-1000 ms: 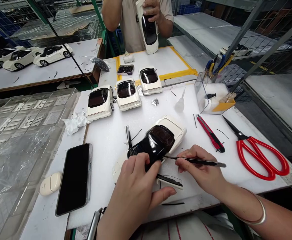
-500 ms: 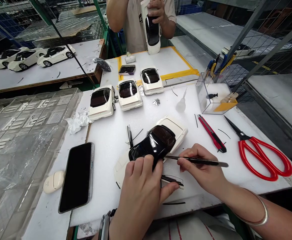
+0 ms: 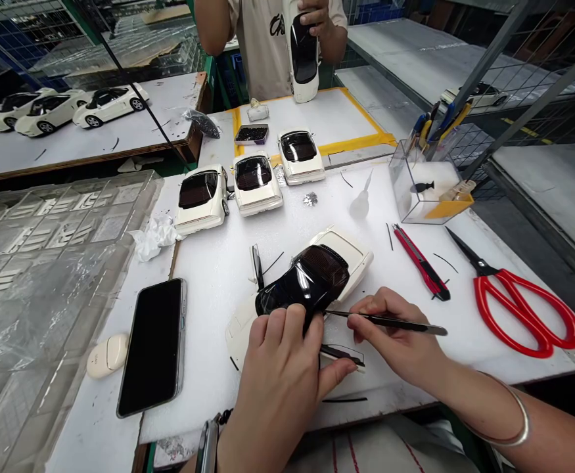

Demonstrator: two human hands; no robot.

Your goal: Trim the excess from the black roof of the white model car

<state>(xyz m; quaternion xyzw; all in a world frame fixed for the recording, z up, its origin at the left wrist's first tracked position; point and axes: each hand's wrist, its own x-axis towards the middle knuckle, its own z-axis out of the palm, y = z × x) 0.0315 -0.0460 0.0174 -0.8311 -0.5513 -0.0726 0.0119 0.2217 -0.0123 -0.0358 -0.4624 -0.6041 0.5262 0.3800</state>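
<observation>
left hand (image 3: 277, 374): closed over the black-roofed white model car (image 3: 311, 279), pinning it steady
model car: mid white table (image 3: 203, 368), toward near edge
right hand (image 3: 395, 341): pinching steel tweezers (image 3: 390, 322), tip at roof edge
red utility knife (image 3: 418, 270): right, within reach

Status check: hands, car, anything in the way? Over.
Left hand pressing black glossy roof on white model car. Right hand holding tweezers, tips at roof edge. Black-edged clear piece lying by left hand.
</observation>
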